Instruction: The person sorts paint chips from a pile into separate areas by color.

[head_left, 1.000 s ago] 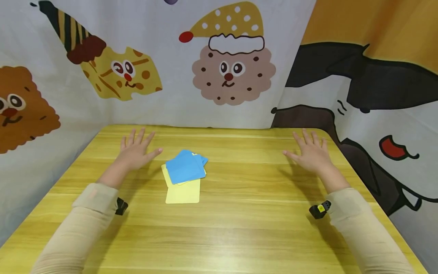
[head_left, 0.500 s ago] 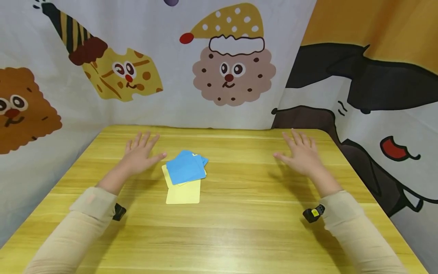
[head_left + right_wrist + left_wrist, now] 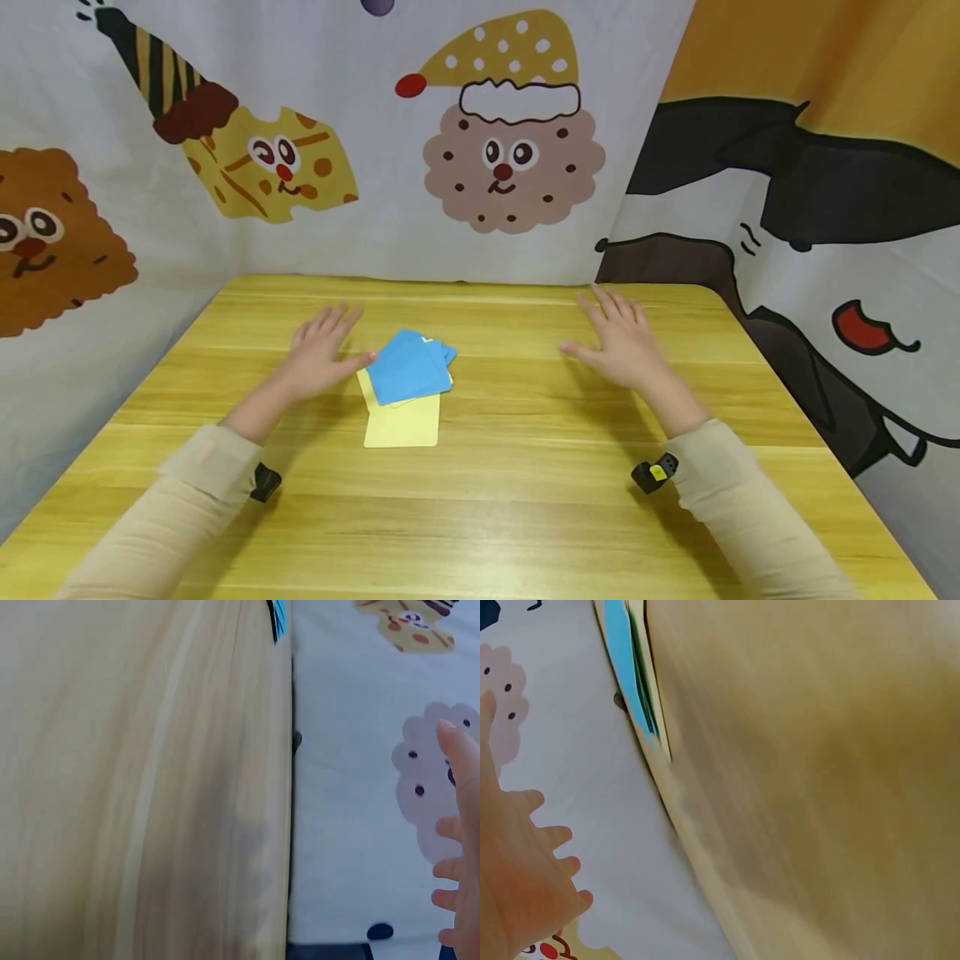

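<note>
Much tabletop point(image 3: 510, 358) between right hand point(image 3: 621, 350) and edge of blue cards point(image 3: 408, 368)

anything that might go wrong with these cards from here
The left hand has its thumb right at the pile's left edge in the head view, so it might knock the blue cards askew.

The pile is uneven: a yellow card juts out on the near side and could be left behind if only the top is grabbed.

The cards lie low on the table, so fingertips may struggle to get under the bottom one.
</note>
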Demonstrator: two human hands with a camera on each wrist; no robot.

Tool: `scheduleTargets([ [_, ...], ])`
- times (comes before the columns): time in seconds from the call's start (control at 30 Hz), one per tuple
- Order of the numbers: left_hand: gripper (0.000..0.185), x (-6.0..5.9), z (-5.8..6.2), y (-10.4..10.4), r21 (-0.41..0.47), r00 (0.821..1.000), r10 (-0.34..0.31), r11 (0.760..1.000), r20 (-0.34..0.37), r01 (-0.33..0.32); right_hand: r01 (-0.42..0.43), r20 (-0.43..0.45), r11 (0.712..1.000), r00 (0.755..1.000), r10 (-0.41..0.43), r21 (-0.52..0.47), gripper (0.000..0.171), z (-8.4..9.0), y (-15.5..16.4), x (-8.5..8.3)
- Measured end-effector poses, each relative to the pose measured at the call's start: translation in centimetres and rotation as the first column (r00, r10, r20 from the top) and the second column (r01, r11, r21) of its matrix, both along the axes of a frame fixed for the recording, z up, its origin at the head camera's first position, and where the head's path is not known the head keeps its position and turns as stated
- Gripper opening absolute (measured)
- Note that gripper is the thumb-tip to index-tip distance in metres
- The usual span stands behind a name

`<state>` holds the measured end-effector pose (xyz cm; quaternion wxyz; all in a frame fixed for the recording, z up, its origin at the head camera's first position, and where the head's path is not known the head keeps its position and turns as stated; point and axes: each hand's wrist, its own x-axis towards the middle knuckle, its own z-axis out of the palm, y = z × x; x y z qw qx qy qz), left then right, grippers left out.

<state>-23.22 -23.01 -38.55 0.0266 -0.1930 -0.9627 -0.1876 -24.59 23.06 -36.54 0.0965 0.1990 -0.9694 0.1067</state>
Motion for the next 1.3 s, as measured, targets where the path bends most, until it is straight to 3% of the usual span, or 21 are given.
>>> scheduleTargets([
  [0.57, 0.090, 1.2, -2.1, 1.1, 0.177, 1.000, 0.003, 0.984, -0.005, -0.002, -0.170, 0.003, 0.980, 0.985, 0.171, -0.103, 0.085, -1.5, -6.7, -0.3],
  [0.93, 0.093, 1.9, -2.8, 2.7, 0.171, 1.000, -0.019, 0.985, 0.002, 0.019, -0.222, 0.054, 0.969, 0.972, 0.229, -0.109, 0.084, -3.1, -10.7, -0.6],
  [1.3, 0.095, 1.2, -3.9, 2.8, 0.155, 1.000, 0.012, 0.988, 0.005, -0.012, -0.321, 0.109, 0.938, 0.936, 0.335, -0.129, 0.083, -3.9, -13.7, -1.2],
])
